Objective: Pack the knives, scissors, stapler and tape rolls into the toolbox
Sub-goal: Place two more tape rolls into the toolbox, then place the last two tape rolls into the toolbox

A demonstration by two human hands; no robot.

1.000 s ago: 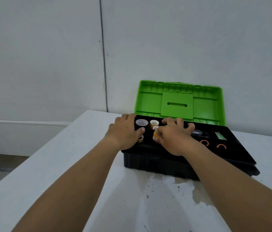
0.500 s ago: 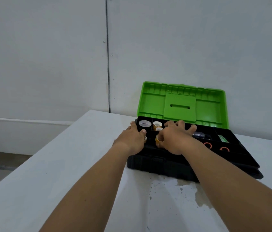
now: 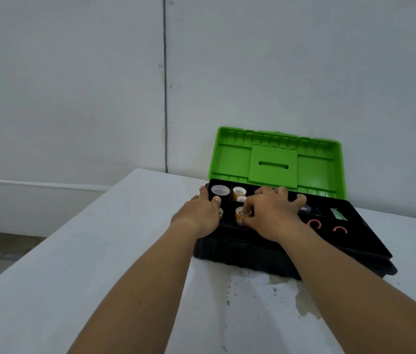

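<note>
Both hands are over the left end of the black plastic toolbox with the raised bright green lid (image 3: 273, 159), which stands on the white worktop (image 3: 99, 251) toward its far edge, close against the wall. The step in hand looks like seating tape rolls in the black divided tray. The right hand (image 3: 270, 215) has its grip pinched on a small amber roll of clear tape (image 3: 243, 213) in a front-left compartment, thumb and forefinger at its rim. The left hand (image 3: 201, 213) rests on the tray's left corner, fingers loosely spread and clamped on nothing that shows, though a small roll peeps out just under its fingertips. A wide whitish tape roll (image 3: 220, 190) and two small amber rolls already sit in the back-left compartments; orange scissor handles (image 3: 314, 223) lie toward the front right. Next, the pinched roll probably needs pressing flat into its compartment and letting go without tipping it.
</note>
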